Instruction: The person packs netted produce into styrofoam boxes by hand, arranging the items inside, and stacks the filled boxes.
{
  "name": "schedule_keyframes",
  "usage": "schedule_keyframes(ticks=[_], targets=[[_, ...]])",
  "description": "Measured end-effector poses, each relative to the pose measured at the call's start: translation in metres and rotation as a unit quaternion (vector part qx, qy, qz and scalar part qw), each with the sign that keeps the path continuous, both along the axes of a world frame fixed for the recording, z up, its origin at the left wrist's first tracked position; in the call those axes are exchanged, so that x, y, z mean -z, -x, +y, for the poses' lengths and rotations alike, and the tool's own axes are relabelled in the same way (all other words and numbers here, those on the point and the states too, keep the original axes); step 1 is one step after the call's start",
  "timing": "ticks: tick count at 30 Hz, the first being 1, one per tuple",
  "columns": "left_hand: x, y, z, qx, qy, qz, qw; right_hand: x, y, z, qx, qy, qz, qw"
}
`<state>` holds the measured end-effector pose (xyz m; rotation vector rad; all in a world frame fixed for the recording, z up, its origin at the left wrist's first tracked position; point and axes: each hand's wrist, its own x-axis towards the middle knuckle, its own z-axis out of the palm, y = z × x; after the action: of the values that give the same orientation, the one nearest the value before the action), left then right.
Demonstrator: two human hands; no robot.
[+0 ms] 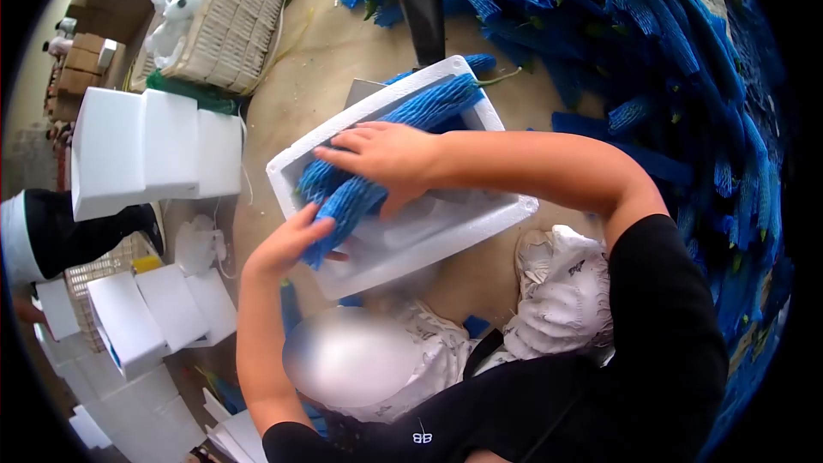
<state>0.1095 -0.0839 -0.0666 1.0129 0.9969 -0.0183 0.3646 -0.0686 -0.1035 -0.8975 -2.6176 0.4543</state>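
Head view: long vegetables [429, 103] in crinkled bright-blue netting [350, 208].

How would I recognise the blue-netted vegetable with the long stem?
Find the white foam box in the middle. Along its far side lies the blue-netted vegetable. Its long stem reaches past the rim; its neighbour at the left hand shows none.

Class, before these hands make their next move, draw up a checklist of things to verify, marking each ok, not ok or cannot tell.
1. Foam box open on top: ok.
2. Left hand at the lower end of the near netted vegetable: ok.
3. Right hand's grip: cannot tell; its palm side is hidden.
4. Far netted vegetable's stem within the rim: not ok; it appears to cross it.
5. Near vegetable resting flat: cannot tell.
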Motion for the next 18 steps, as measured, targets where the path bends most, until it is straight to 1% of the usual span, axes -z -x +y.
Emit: schedule_keyframes(ticks=[1,2,3,4,5,6,7,8,9,10,11,12,13,15,16,17,18], targets=[[0.002,-0.011,0.003,0.092,-0.049,0.08,0.991,-0.008,-0.018,0.004,0.004,0.099,-0.041,0.994],[0.004,-0.024,0.006,0.195,-0.183,0.11,0.957,-0.017,-0.035,0.007,0.065,0.128,-0.124,0.982],[0.008,-0.035,0.005,0.293,-0.309,0.136,0.894,0.008,-0.062,0.015,0.066,0.031,-0.134,0.988],[0.027,-0.048,-0.003,0.327,-0.439,0.204,0.811,-0.003,-0.07,0.011,0.09,0.035,-0.199,0.975],[0.053,-0.06,-0.007,0.35,-0.562,0.268,0.7,0.003,-0.07,0.007,0.121,0.015,-0.255,0.959],[0.085,-0.063,-0.006,0.259,-0.662,0.291,0.64,0.001,-0.064,0.003,0.136,0.007,-0.27,0.953],[0.089,-0.062,-0.008,0.25,-0.669,0.287,0.639,-0.002,-0.059,0.003,0.154,-0.004,-0.285,0.946],[0.092,-0.059,-0.012,0.214,-0.692,0.3,0.62,0.0,-0.063,0.007,0.135,-0.117,-0.225,0.958],[0.092,-0.06,-0.014,0.182,-0.712,0.309,0.604,-0.004,-0.06,0.003,0.142,-0.109,-0.213,0.961],[0.086,-0.056,-0.018,0.17,-0.693,0.276,0.644,-0.005,-0.056,-0.002,0.138,-0.087,-0.219,0.962],[0.091,-0.052,-0.026,0.177,-0.683,0.269,0.655,-0.004,-0.047,-0.013,0.13,-0.058,-0.221,0.965],[0.095,-0.052,-0.026,0.205,-0.603,0.28,0.718,0.0,-0.04,-0.024,0.167,0.009,-0.242,0.956],[0.096,-0.054,-0.019,0.227,-0.527,0.289,0.766,0.005,-0.035,-0.029,0.196,0.016,-0.194,0.961],[0.096,-0.052,-0.017,0.226,-0.525,0.276,0.773,-0.001,-0.04,-0.029,0.2,0.006,-0.189,0.961],[0.094,-0.045,-0.017,0.227,-0.562,0.24,0.758,-0.011,-0.045,-0.028,0.208,-0.112,-0.146,0.961],[0.092,-0.041,-0.015,0.221,-0.599,0.204,0.742,-0.02,-0.053,-0.022,0.208,-0.234,-0.105,0.944],[0.085,-0.038,-0.015,0.216,-0.611,0.201,0.734,-0.023,-0.056,-0.02,0.254,-0.28,-0.086,0.922]])
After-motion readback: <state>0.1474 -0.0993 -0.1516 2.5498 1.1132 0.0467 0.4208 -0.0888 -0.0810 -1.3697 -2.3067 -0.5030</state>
